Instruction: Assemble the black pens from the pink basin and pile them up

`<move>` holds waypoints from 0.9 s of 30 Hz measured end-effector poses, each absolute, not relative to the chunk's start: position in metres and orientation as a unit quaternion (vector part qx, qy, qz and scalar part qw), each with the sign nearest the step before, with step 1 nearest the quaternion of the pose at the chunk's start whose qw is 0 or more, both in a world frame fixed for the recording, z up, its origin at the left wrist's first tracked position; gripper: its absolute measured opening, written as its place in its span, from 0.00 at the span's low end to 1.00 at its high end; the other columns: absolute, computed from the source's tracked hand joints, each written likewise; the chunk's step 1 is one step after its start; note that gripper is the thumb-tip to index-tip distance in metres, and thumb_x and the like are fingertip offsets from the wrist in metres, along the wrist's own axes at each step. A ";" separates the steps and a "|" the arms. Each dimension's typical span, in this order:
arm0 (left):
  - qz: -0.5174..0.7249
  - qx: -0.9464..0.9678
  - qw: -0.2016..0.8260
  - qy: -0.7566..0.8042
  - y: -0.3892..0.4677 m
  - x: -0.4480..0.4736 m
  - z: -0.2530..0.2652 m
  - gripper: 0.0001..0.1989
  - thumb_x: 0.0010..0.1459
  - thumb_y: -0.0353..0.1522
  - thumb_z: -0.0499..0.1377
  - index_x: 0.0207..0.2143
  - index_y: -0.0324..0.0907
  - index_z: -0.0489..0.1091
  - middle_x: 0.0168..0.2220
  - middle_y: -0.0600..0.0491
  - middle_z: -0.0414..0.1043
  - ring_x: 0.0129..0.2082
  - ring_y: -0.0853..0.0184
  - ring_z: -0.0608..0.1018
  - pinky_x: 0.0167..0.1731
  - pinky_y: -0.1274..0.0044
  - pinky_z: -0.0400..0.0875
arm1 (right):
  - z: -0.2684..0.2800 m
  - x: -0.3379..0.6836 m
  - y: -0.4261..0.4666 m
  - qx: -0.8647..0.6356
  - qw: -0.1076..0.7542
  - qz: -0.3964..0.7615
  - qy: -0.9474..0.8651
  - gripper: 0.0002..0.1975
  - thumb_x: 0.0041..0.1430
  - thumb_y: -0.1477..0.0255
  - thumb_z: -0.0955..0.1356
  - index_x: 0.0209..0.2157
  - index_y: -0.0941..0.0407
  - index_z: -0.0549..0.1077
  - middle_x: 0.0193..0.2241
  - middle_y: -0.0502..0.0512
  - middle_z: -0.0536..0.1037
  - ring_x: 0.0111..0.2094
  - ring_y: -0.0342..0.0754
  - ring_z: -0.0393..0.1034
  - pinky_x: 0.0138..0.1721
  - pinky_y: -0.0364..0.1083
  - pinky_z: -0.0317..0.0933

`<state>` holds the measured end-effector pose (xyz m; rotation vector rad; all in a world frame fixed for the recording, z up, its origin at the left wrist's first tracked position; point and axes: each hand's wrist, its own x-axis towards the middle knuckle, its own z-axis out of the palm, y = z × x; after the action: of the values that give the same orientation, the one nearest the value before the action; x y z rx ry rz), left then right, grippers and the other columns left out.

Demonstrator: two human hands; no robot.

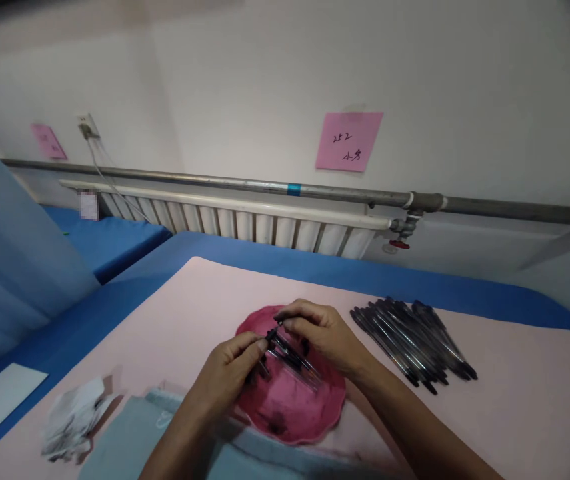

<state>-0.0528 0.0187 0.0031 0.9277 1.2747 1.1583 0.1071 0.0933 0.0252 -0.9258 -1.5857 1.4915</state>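
My left hand [229, 370] and my right hand [322, 330] meet over a pink scallop-edged plate [315, 423]. Between the left thumb and forefinger is the dark end of a pen [271, 335]. The right thumb and fingers pinch close to that same end on a small dark piece [279, 323], too small to make out. Several clear-barrelled pens [295, 363] with black ink lie in the plate beneath, partly hidden by my hands. Dark stains mark the plate's bottom.
A heap of black-capped pens [409, 343] lies right of the plate on the pink sheet [525, 387]. Crumpled stained tissues [75, 417] and a grey-green cloth [125, 430] are at the near left. Behind the blue table edge [245, 250] stand a radiator [265, 227] and pipe [235, 183].
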 end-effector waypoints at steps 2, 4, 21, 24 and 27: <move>0.477 0.420 0.561 0.530 0.018 -0.054 0.001 0.14 0.50 0.42 0.61 0.23 0.40 0.70 0.19 0.58 0.61 0.20 0.73 0.59 0.19 0.81 0.50 | 0.025 0.106 0.091 -0.359 0.384 0.609 -0.594 0.07 0.44 0.73 0.68 0.28 0.54 0.77 0.25 0.48 0.74 0.26 0.43 0.64 0.29 0.43 0.58; 0.470 0.428 0.560 0.531 0.018 -0.054 0.000 0.14 0.52 0.42 0.60 0.23 0.41 0.69 0.19 0.58 0.60 0.19 0.73 0.58 0.20 0.81 0.49 | 0.024 0.105 0.090 -0.354 0.402 0.629 -0.564 0.09 0.43 0.74 0.69 0.31 0.54 0.76 0.24 0.47 0.74 0.26 0.42 0.65 0.29 0.43 0.58; 0.465 0.316 0.654 0.506 0.012 -0.045 0.012 0.17 0.52 0.45 0.58 0.24 0.43 0.59 0.15 0.63 0.55 0.12 0.80 0.47 0.13 0.81 0.35 | 0.013 0.093 0.082 -0.324 0.449 0.684 -0.475 0.11 0.43 0.73 0.72 0.32 0.55 0.72 0.23 0.45 0.71 0.21 0.38 0.61 0.24 0.40 0.55; 0.463 0.297 0.669 0.500 0.011 -0.044 0.011 0.17 0.52 0.45 0.58 0.25 0.43 0.59 0.15 0.62 0.56 0.11 0.80 0.48 0.12 0.82 0.35 | 0.011 0.093 0.083 -0.314 0.445 0.690 -0.477 0.11 0.44 0.73 0.72 0.33 0.55 0.72 0.23 0.45 0.71 0.21 0.38 0.62 0.25 0.41 0.56; 0.461 0.310 0.660 0.506 0.013 -0.044 0.009 0.17 0.52 0.46 0.58 0.24 0.43 0.60 0.15 0.63 0.56 0.11 0.80 0.47 0.11 0.82 0.36 | 0.011 0.094 0.082 -0.315 0.448 0.686 -0.479 0.12 0.44 0.73 0.72 0.33 0.55 0.72 0.22 0.44 0.71 0.20 0.38 0.61 0.23 0.40 0.55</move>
<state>-0.0439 0.0127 0.0085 0.7016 1.1446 1.0422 0.0936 0.0823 0.0107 -0.7797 -1.1851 1.6990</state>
